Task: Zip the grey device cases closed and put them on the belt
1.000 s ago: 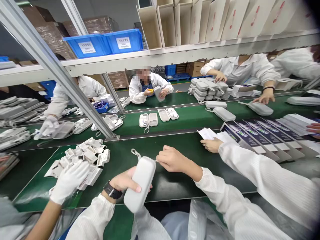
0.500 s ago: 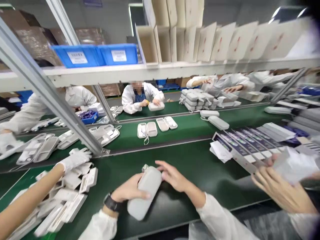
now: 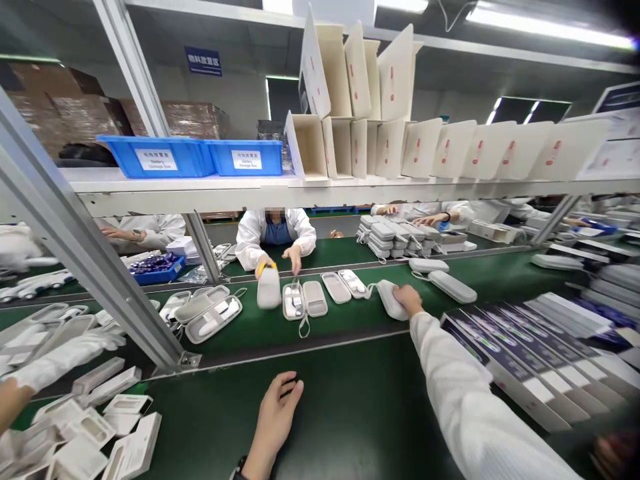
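My right hand (image 3: pixel 407 299) is stretched out over the far green belt, closed on a closed light grey zip case (image 3: pixel 389 298) that lies on the belt. Just left of that case lie two open grey cases (image 3: pixel 305 299) (image 3: pixel 345 285). My left hand (image 3: pixel 274 415) rests on the near green belt (image 3: pixel 360 400) with fingers apart and nothing in it; a dark watch shows at its wrist.
A person across the belt holds a case upright (image 3: pixel 269 288). Closed cases (image 3: pixel 453 287) and a stack (image 3: pixel 395 235) lie at the far right. Dark printed boxes (image 3: pixel 505 340) line the right. White trays (image 3: pixel 100 427) and a co-worker's gloved hand (image 3: pixel 65 353) are left. A slanted metal strut (image 3: pixel 90 267) crosses left.
My right hand has carried the grey case from in front of me out to the far belt. My left hand has let go of it. The view has tilted upward.
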### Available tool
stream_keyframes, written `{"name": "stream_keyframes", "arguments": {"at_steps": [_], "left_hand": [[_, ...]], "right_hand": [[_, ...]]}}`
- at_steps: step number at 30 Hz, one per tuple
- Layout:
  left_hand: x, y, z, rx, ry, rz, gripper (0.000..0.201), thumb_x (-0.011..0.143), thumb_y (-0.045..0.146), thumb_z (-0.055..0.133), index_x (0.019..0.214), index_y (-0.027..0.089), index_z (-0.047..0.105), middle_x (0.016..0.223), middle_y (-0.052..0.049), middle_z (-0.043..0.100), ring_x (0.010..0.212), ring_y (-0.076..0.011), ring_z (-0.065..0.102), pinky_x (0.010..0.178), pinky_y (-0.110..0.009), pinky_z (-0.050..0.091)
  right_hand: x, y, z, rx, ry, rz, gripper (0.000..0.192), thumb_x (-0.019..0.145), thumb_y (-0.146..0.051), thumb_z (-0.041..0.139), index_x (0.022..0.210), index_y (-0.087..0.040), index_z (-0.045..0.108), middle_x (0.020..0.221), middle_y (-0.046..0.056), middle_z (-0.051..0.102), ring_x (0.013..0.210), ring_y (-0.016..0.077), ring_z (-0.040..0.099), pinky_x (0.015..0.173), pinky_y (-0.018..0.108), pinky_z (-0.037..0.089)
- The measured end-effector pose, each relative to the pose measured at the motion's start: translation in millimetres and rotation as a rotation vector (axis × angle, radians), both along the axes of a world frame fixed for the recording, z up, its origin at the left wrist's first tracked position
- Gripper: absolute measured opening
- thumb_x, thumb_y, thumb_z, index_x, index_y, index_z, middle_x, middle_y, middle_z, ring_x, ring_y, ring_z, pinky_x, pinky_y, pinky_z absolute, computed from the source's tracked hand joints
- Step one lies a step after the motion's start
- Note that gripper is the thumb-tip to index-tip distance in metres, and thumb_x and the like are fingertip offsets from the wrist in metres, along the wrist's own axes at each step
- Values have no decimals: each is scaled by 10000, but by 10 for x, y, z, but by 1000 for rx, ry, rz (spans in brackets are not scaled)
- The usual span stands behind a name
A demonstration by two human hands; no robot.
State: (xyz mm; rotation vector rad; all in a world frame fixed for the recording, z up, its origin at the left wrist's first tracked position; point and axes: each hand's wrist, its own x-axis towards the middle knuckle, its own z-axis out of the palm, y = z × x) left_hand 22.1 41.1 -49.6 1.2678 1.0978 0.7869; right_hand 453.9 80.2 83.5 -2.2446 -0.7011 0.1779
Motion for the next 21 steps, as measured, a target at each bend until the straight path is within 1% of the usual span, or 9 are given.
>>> {"name": "stream_keyframes", "arguments": {"at_steps": [2,3,6,8,10,13,17,19,21], "left_hand": [[31,118,-9,25,-2,20,586,796,621,680,1177,177,636,1314,-173,616,1244,-310,587,1032,-408,495],[77,191,-2,45,-3,15,564,800,601,680,1167,175,641,1293,-171,629,1226,-305,599,1027,-407,499],[323,436,61,145,-15,-2,494,782,535,692,1098,156,668,1184,-168,680,1129,-294,647,1011,-419,507],[521,569,111,191,-19,3,465,756,498,705,1059,146,681,1131,-167,699,1080,-295,665,989,-429,517],[676,630,139,205,-21,9,456,742,487,708,1035,140,685,1099,-169,708,1048,-297,676,966,-434,527],[741,577,92,202,-27,-1,457,770,504,685,1047,142,677,1109,-169,709,1035,-289,685,959,-425,531],[596,409,-87,154,-57,-6,457,810,545,680,1060,163,685,1150,-153,703,1094,-281,671,973,-383,522],[532,358,-150,136,-65,-14,466,802,569,699,1036,166,697,1130,-147,708,1101,-283,668,975,-373,518],[507,336,-160,133,-77,-18,483,785,591,718,1023,171,708,1112,-141,713,1085,-285,672,975,-377,517]], "right_hand": [[-197,75,-143,-9,-41,83,266,964,-216,515,1143,-68,646,1260,284,598,1267,320,536,1009,424,393],[-377,131,-260,-11,-55,147,273,973,-237,507,1157,-93,650,1271,262,605,1272,304,537,1009,393,387],[-1035,386,-684,-70,-8,372,246,918,-385,623,1026,-180,703,1015,120,721,1026,236,667,895,296,448],[-1363,585,-918,-138,49,390,323,909,-445,618,1030,-157,698,947,130,724,951,259,689,838,317,478],[-1475,743,-1037,-185,105,343,405,927,-503,561,1022,-132,692,987,171,714,968,301,688,822,364,497],[-1251,822,-1014,-170,175,231,502,953,-573,474,1046,-125,682,1080,192,686,1025,315,673,862,401,509],[-650,733,-876,-57,249,-61,570,977,-512,497,1335,-69,514,1320,239,553,1131,296,627,964,437,496],[-395,726,-830,-7,335,-148,567,964,-483,572,1343,-68,500,1256,206,596,1026,254,664,890,422,546],[-217,768,-795,68,412,-144,471,963,-452,610,1261,-90,565,1106,133,664,880,197,684,782,369,584]]}}
